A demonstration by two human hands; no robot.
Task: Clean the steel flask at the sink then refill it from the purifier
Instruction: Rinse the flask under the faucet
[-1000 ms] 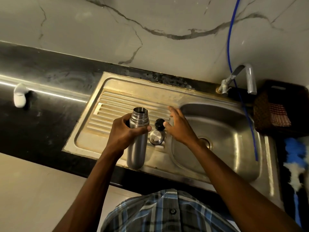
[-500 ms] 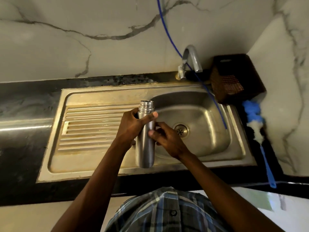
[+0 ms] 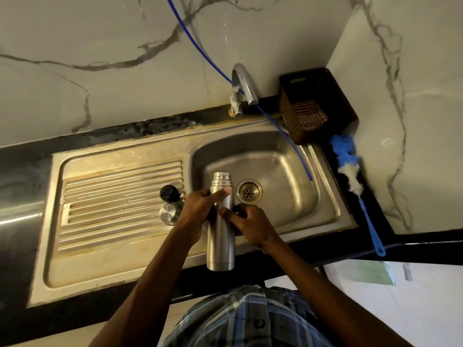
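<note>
The open steel flask (image 3: 220, 236) is held upright over the front edge of the sink basin (image 3: 283, 171). My left hand (image 3: 200, 209) grips its upper body, thumb across the front. My right hand (image 3: 250, 224) holds the flask's right side, thumb on the steel. On the ribbed drainboard (image 3: 112, 196) to the left lie a black stopper (image 3: 169, 193) and a steel cap (image 3: 169, 214). The tap (image 3: 243, 86) stands behind the basin, with no water visibly running.
A thin blue tube (image 3: 283, 134) runs down the wall into the basin. A dark woven basket (image 3: 313, 103) stands at the back right corner. A blue-handled brush (image 3: 355, 184) lies along the right counter edge. The drain (image 3: 249, 192) sits just right of the flask's mouth.
The flask has moved from over the drainboard to the right, over the basin. My right hand left the stopper and cap on the drainboard and came onto the flask's side.
</note>
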